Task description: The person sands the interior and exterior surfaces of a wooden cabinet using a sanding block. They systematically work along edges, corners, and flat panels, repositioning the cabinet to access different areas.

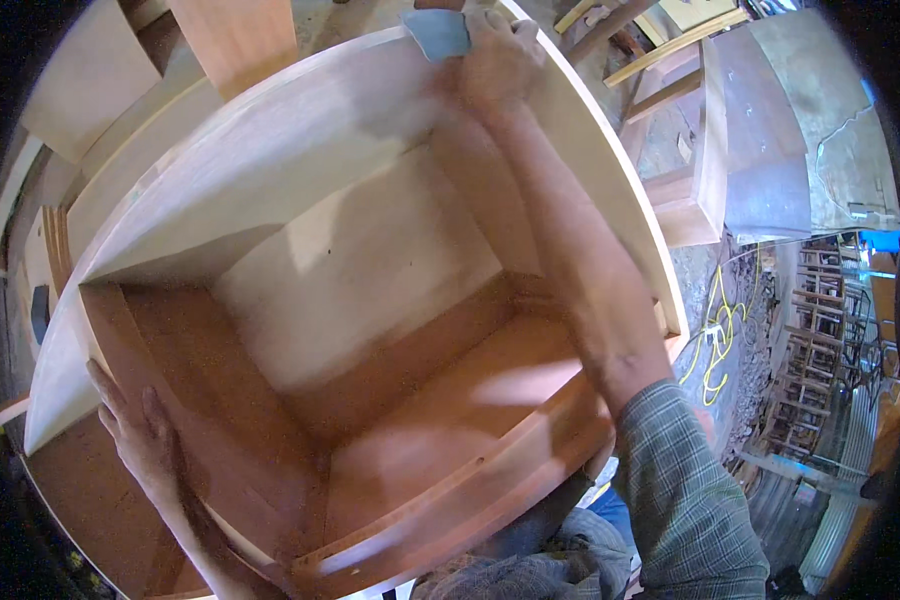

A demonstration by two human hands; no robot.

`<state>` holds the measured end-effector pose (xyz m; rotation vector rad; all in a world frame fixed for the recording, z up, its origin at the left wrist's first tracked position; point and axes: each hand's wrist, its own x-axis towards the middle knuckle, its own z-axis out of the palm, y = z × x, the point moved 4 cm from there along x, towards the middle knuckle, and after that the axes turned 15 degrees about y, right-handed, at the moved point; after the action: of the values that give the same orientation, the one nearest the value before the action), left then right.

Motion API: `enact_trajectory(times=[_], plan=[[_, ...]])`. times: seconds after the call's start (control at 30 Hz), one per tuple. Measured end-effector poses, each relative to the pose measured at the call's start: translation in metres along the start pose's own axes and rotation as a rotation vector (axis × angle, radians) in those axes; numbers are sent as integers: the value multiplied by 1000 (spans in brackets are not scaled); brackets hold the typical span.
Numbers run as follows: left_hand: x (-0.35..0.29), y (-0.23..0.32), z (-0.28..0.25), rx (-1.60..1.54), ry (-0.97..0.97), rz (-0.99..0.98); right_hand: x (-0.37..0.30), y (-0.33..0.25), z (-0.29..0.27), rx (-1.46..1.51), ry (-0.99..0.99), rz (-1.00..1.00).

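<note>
At the far rim of a large wooden cabinet box (360, 270), my right hand (495, 60) is closed on a bluish-grey piece of sandpaper (438, 34). The sheet lies against the top edge near the far right corner, and the fingers are blurred. My right arm reaches across the box's open compartment. On the near left, my left hand (140, 430) rests on the edge of the side panel (135, 340), its fingers stretched and apart. Pale wood lines the compartment's back, with reddish-brown wood on its sides and front.
Other wooden panels (235, 40) stand beyond the box at the upper left. An unfinished wooden frame (695, 150) is at the right, near a yellow cord (718, 335) on the floor. Several stacked wooden frames (810, 350) stand farther right.
</note>
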<state>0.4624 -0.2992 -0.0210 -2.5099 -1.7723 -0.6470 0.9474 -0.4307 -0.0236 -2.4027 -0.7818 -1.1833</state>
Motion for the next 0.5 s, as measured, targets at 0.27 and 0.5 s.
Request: enact_trajectory(times=[0.27, 0.5], plan=[[0, 3, -4, -54, 6, 15, -4, 5, -2, 46, 137, -121], [0, -2, 0, -32, 28, 21, -8, -1, -26, 97, 162, -246]])
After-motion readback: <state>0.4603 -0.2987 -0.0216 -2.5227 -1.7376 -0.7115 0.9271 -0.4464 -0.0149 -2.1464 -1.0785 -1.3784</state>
